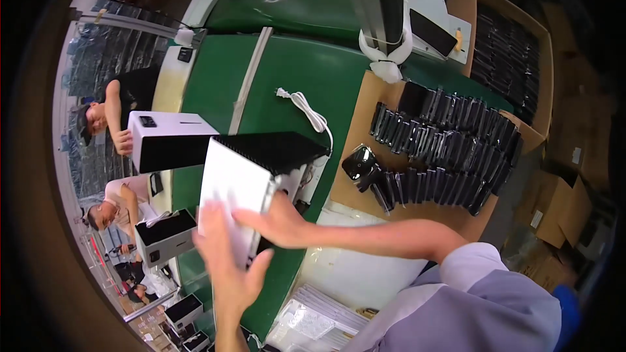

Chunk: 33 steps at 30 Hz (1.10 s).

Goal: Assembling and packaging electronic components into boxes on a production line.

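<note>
In front of me a box-shaped appliance (pixel 236 179) with a white panel and black ribbed sides stands tilted over the green work surface. My left hand (pixel 228 257) lies against its white panel with the fingers stretched and the thumb apart; the fingertips are blurred. At the panel's near right edge, my right hand (pixel 277 220) grips the appliance, thumb on the white face and fingers partly hidden behind the edge. Beyond it lies a bundled white power cord (pixel 306 111) with its plug, running down behind the appliance.
A similar white and black appliance (pixel 173 127) stands to the left, a co-worker's hand (pixel 122 142) at it. Rows of black wrapped parts (pixel 430 133) cover cardboard (pixel 344 182) on the right. An open carton (pixel 546 85) holds more. A post (pixel 375 6) rises at the back.
</note>
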Each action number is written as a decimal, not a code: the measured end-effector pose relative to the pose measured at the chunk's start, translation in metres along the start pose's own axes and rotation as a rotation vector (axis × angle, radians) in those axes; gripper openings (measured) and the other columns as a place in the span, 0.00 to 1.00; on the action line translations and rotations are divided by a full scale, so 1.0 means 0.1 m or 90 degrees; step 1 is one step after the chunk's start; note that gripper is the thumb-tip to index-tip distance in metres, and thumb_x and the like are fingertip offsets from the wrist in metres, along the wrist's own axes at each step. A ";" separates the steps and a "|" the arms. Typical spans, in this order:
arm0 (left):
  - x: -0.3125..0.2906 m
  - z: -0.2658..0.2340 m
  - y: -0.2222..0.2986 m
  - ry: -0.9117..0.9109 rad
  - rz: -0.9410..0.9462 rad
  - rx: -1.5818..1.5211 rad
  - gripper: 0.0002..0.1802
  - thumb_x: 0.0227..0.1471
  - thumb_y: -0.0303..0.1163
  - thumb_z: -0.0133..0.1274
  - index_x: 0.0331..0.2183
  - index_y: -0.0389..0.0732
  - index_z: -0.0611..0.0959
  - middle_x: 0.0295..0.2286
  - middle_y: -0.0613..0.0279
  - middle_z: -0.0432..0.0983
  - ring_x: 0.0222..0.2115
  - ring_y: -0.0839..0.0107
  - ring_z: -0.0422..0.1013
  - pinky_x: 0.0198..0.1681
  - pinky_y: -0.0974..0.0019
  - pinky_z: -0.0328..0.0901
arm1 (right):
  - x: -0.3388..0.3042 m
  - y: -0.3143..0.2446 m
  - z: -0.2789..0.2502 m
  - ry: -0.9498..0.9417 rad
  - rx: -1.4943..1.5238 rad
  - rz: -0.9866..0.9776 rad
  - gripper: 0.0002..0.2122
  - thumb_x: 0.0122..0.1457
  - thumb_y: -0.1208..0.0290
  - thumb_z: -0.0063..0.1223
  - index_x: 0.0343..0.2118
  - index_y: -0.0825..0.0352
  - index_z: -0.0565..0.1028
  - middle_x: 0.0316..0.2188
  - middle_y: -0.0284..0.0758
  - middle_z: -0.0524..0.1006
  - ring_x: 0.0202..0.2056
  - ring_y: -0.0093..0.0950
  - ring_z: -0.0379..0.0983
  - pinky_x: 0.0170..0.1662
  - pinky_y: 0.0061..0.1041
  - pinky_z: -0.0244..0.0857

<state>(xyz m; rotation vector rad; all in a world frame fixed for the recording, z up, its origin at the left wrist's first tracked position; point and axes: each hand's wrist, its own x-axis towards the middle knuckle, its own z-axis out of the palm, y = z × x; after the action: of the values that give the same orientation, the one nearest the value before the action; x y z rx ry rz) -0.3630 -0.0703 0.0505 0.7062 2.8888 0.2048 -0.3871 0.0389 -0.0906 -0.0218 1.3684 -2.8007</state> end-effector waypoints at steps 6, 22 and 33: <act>0.18 0.57 -0.27 0.164 -0.035 0.208 0.48 0.47 0.23 0.61 0.66 0.30 0.57 0.65 0.37 0.54 0.64 0.32 0.53 0.64 0.37 0.53 | 0.23 -0.09 0.09 0.020 0.063 0.067 0.17 0.59 0.63 0.56 0.44 0.73 0.77 0.37 0.37 0.82 0.42 0.28 0.77 0.49 0.29 0.69; -1.09 -1.01 -0.24 0.339 -0.011 0.324 0.29 0.49 0.14 0.54 0.55 0.38 0.78 0.36 0.36 0.80 0.35 0.41 0.78 0.36 0.53 0.72 | -0.33 0.46 -1.52 0.149 0.215 0.519 0.50 0.59 0.29 0.44 0.64 0.80 0.55 0.63 0.58 0.63 0.65 0.44 0.60 0.66 0.45 0.55; -2.04 -0.30 0.03 0.068 -0.167 -0.018 0.26 0.46 0.24 0.57 0.50 0.33 0.79 0.35 0.39 0.81 0.38 0.42 0.79 0.41 0.54 0.71 | -1.56 -0.37 -1.52 -0.228 0.071 0.458 0.19 0.57 0.79 0.56 0.51 0.74 0.68 0.24 0.36 0.75 0.19 0.25 0.74 0.19 0.25 0.69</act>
<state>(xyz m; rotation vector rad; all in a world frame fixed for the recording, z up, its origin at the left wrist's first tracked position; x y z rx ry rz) -0.1885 -0.1664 0.1056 0.3150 3.0333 0.2566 -0.2349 0.1854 -0.1549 -0.0209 0.8969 -2.1322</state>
